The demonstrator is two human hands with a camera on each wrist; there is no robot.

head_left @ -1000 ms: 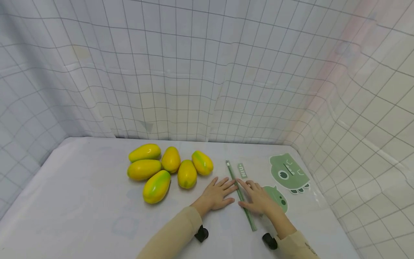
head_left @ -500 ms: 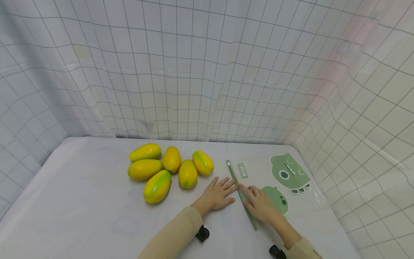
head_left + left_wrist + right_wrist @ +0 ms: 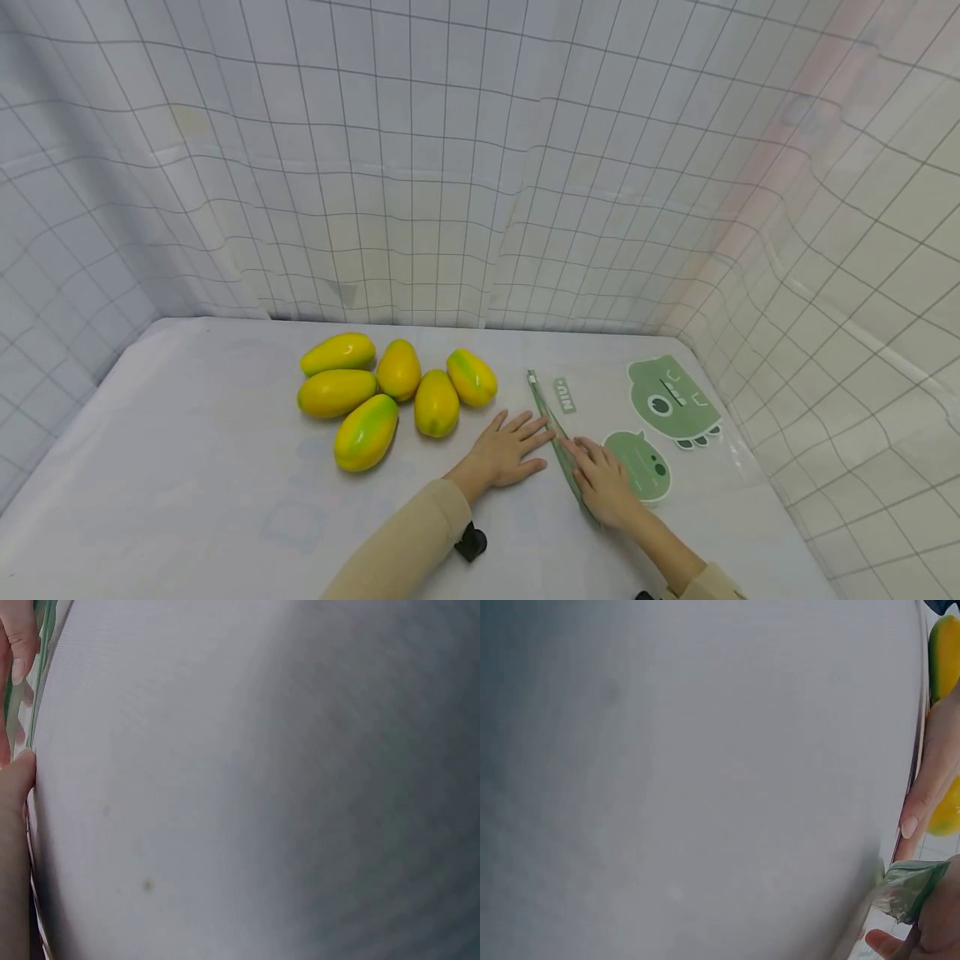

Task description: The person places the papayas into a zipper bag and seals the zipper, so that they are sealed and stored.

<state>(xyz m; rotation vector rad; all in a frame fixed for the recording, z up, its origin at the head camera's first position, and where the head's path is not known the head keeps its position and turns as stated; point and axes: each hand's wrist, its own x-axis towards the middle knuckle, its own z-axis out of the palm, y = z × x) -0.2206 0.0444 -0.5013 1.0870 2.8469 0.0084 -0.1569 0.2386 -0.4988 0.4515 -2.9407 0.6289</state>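
Note:
A clear plastic zip bag with green dinosaur prints [image 3: 637, 467] lies flat at the right of the table. Its green zip edge [image 3: 562, 458] slants beside both hands, a pale slider at its far end. My left hand [image 3: 498, 454] lies flat with fingers spread, fingertips resting on that edge. The right hand [image 3: 606, 492] holds the bag's upper layer near the middle of the edge, drawing it apart from the lower one; fingertip contact is partly hidden. In the right wrist view, the film [image 3: 911, 889] stands raised against the fingers.
Several yellow-green papayas or mangoes [image 3: 400, 371] lie in a group left of the left hand. A white tablecloth [image 3: 225, 467] covers the table. Gridded white curtains [image 3: 420, 167] hang behind and on both sides. A black wrist device [image 3: 471, 542] sits by the left sleeve.
The right hand has moved slightly right and nearer, its fingers now at the bag's edge. Two layers of the edge have parted into a narrow gap. The left hand stays in place.

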